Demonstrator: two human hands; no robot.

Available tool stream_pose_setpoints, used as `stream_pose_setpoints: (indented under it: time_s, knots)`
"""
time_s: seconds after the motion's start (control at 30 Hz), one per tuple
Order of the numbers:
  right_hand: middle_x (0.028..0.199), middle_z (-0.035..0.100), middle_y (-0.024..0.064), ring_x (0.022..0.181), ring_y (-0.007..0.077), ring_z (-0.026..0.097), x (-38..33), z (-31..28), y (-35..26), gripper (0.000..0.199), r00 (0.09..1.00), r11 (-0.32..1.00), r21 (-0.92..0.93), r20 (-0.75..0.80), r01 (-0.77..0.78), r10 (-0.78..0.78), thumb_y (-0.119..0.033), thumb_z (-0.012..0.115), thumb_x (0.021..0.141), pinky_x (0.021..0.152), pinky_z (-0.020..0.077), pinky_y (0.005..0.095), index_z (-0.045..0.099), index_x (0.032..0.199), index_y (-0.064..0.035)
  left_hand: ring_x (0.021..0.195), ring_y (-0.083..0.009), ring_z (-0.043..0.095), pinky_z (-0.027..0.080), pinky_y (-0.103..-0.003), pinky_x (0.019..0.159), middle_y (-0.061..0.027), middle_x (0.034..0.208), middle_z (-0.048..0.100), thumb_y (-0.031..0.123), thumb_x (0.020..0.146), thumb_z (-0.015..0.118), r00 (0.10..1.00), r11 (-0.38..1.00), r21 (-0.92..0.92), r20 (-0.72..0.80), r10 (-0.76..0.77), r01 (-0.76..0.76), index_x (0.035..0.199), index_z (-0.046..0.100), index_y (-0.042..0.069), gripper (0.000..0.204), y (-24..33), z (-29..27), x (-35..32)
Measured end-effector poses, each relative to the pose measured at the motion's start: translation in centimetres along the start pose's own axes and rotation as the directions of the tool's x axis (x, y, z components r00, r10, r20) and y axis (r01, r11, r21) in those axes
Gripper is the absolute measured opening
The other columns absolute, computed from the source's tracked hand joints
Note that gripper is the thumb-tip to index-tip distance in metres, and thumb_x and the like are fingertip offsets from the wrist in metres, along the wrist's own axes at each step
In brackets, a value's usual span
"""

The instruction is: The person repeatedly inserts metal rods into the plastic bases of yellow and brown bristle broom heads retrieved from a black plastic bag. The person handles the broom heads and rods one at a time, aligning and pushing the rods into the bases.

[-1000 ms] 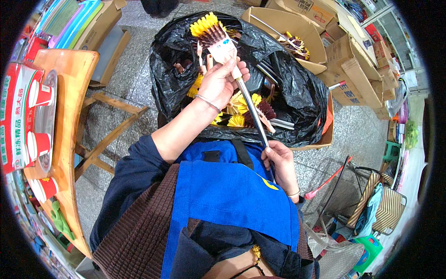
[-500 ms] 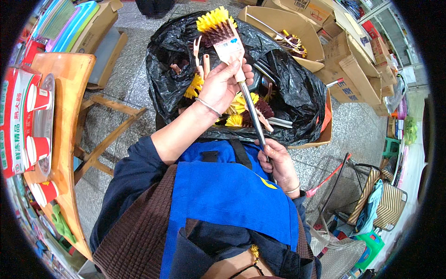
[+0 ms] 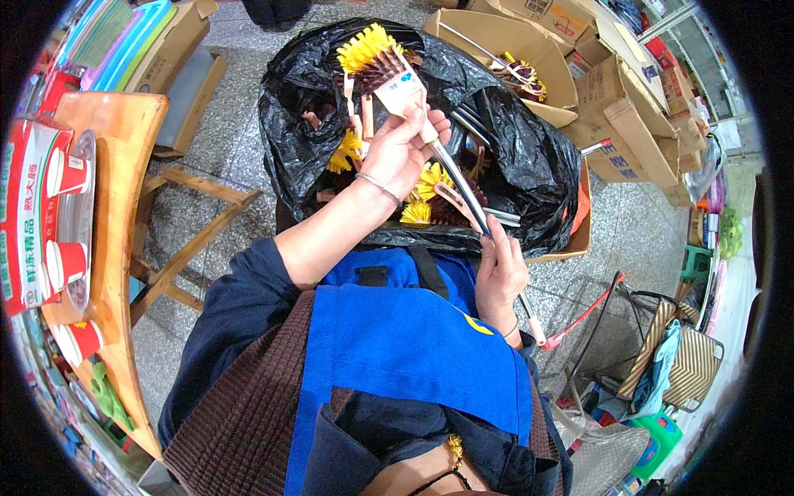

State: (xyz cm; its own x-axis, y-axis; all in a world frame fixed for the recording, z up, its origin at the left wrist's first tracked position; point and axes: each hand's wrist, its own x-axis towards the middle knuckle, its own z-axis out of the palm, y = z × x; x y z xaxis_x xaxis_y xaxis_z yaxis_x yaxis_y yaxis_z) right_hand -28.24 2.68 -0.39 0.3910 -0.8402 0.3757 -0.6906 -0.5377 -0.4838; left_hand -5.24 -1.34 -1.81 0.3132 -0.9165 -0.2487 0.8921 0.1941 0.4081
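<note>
A long-handled scrub brush with yellow and dark brown bristles and a pale head slants across my front. My left hand is closed round its pale neck, just below the head. Lower down, my right hand grips the shiny metal handle, whose pale end shows past my right wrist. Under the brush lies a black plastic bag, opened wide. Inside the bag are several more brush heads with yellow and brown bristles, and some metal tubes.
A cardboard box with another brush stands behind the bag, and more cartons are stacked at the right. On the left is a wooden table with red paper cups. A folded patterned chair leans at the lower right.
My right hand has moved up and outward with the handle, whose pale lower end now shows. The brush head has tipped slightly left in my left hand.
</note>
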Motion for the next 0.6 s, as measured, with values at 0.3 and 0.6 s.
stream_pose_setpoints:
  time_s: [0.3,0.6]
  knots:
    - [0.074,0.059,-0.0007,0.065,0.0058,0.05,-1.3,1.5,2.2,0.031,0.791,0.659,0.463,0.487,-0.593,0.369,-0.005,0.06,0.089,0.06,0.0441,0.0212,0.06,0.12,-0.0047,0.095,-0.0298,0.062,0.053,-0.043,0.088,-0.0141,0.099,0.061,0.02,0.095,0.053,0.938,0.964,0.066,-0.256,-0.233,0.258,0.107,0.054,0.002,0.022,-3.0,-4.9,3.0]
    - [0.072,0.058,-0.0014,0.065,0.0054,0.05,-2.0,1.6,3.4,0.032,0.757,0.609,0.46,0.488,-0.646,0.434,-0.007,0.06,0.089,0.06,0.0429,0.0208,0.059,0.121,-0.0032,0.094,-0.0319,0.061,0.05,-0.047,0.088,-0.0145,0.1,0.062,0.015,0.092,0.053,0.918,0.928,0.149,-0.266,-0.294,0.34,0.108,0.056,0.006,0.019,-3.7,-7.2,3.7]
